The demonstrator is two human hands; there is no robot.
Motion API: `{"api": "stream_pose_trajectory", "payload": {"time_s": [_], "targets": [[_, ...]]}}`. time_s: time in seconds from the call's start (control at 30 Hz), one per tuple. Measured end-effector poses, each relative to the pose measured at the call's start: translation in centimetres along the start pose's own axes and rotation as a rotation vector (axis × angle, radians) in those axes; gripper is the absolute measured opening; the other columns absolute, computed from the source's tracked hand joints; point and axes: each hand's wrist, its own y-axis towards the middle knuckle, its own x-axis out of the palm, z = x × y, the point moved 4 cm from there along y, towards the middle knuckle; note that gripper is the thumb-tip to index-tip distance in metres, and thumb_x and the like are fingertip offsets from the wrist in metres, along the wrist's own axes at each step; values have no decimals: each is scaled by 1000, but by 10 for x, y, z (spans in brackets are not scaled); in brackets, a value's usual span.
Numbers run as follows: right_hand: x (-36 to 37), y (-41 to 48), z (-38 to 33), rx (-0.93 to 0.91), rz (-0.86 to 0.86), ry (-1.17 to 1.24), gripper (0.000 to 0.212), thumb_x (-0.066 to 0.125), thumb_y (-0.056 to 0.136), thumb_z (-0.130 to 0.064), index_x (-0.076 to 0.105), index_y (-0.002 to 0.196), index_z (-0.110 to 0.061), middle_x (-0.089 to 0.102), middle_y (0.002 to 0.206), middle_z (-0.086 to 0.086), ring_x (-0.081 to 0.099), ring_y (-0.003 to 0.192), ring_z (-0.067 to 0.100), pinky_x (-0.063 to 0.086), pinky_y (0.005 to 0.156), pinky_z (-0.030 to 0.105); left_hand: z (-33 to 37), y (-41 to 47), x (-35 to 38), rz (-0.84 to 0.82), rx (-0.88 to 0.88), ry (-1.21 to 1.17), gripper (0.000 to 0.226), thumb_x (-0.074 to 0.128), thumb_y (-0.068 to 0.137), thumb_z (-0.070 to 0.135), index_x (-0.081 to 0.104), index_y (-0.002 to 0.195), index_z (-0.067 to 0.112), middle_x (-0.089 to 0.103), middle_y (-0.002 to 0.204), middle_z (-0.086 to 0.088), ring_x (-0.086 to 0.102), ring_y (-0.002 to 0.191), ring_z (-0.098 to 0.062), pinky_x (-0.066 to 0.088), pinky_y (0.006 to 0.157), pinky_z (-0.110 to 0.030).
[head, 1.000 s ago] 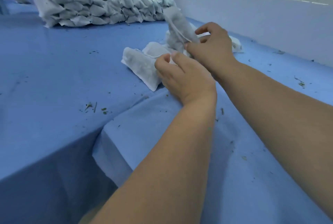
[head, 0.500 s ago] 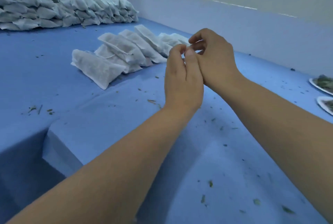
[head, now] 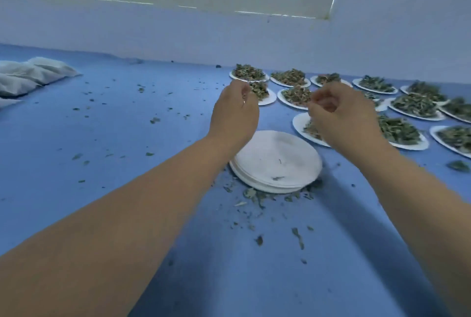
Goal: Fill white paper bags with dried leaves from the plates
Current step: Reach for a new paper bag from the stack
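Note:
My left hand (head: 235,113) and my right hand (head: 341,115) hover side by side above the blue table, fingers loosely curled, with nothing visible in either. Below and between them lies a stack of empty white plates (head: 277,161). Beyond the hands, several white plates heaped with dried leaves (head: 295,95) stand in rows reaching to the right edge; one such plate (head: 397,133) sits just right of my right hand. Filled white paper bags (head: 33,74) lie at the far left edge.
Leaf crumbs (head: 257,199) are scattered over the blue table cover (head: 127,138), thickest in front of the empty plate stack. A pale blue wall panel (head: 229,34) borders the table's far side.
The view has swung right, from the rows of filled bags to the plates. My hands have separated from their joined pinch and now hover apart over the plate stack.

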Motion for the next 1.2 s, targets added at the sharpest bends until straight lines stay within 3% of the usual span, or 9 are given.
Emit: {"api": "stream_pose_trajectory", "payload": {"time_s": [0.1,0.23,0.43,0.5,0.6,0.73,0.9,1.1,1.2], "targets": [[-29,-10,59,100,23,-56,9,59,93,-30,61,101,-30,65,89,-15,61,82,5,42,61,23,13,6,35,-74,38,135,17,45,94,21,58,103,24,52,89,15,52,77,-7,42,61,-28],[-30,-16,101,164,-38,-67,14,58,95,-27,60,109,-27,63,96,-13,60,86,8,47,69,29,24,27,79,-247,-19,426,10,42,89,8,50,84,12,47,79,-5,39,65,-21,30,55,-30],[-19,-15,111,141,-78,-86,24,59,92,-28,60,116,-28,64,110,-13,65,79,14,56,74,39,0,68,90,-246,-117,583,14,43,77,5,37,71,15,38,66,-3,33,59,-19,23,50,-28],[-20,-13,111,149,-40,-85,21,59,90,-28,61,111,-29,64,107,-14,65,77,14,56,72,39,-7,74,91,-214,-84,689,6,45,73,7,46,75,12,44,71,-8,43,67,-23,32,52,-30],[-18,-13,112,161,-17,-75,17,58,91,-27,62,107,-30,64,102,-17,63,74,11,53,65,31,-23,92,88,-186,-42,848,35,51,75,7,65,107,6,61,105,-19,56,100,-34,51,75,-42],[-15,-12,110,140,4,-64,15,58,91,-25,63,104,-31,62,92,-22,61,75,4,44,61,16,-40,113,88,-243,58,931,30,53,80,6,68,106,11,65,106,-11,54,90,-27,50,75,-36],[-12,-13,107,135,-30,-46,15,59,91,-24,64,103,-32,64,94,-20,61,81,4,48,69,23,-42,115,93,-276,147,957,22,53,83,6,72,91,14,69,102,-12,59,89,-30,52,74,-36],[-12,-13,106,159,-62,7,15,61,89,-23,65,96,-35,67,90,-16,61,82,-1,40,66,11,-47,118,93,-268,221,896,23,46,86,8,65,76,15,67,90,-12,54,78,-26,44,62,-32],[-12,-15,105,170,-62,39,15,61,88,-23,67,95,-35,67,91,-15,61,85,-1,45,69,17,-53,125,93,-173,236,909,26,54,97,32,66,104,10,59,113,-16,53,102,-33,47,83,-42]]}}
